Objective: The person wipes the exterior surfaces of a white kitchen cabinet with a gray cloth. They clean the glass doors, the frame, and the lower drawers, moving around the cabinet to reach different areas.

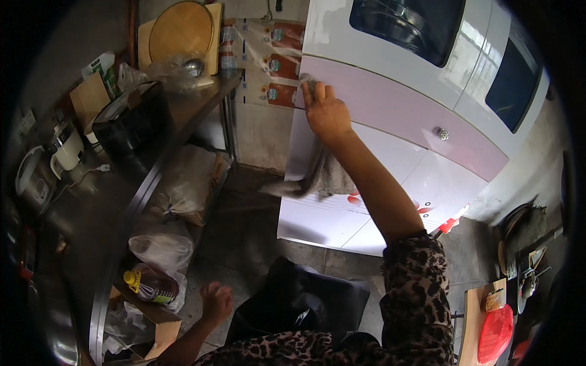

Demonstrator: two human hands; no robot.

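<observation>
My right hand (pixel 326 112) reaches forward with a greyish-brown cloth (pixel 332 171) gripped under its fingers. A bunched part of the cloth is pressed against the left end of a pink drawer front (pixel 389 110), and the rest dangles below the wrist. The drawer front belongs to a tall white cabinet (pixel 320 222) with dark glass doors above and a round knob (pixel 442 134). My left hand (pixel 217 302) hangs low over the floor, fingers curled in, with nothing seen in it. Nearest to it is a bottle of dark liquid with a yellow cap (pixel 155 284).
Along the left runs a metal worktable (pixel 87 215) carrying a rice cooker (pixel 36 183), a black box (pixel 132 121) and round and square boards (pixel 181 32). Plastic bags (pixel 187 178) and an open carton (pixel 165 336) fill its lower shelf. A red mesh cover (pixel 496 334) rests at lower right.
</observation>
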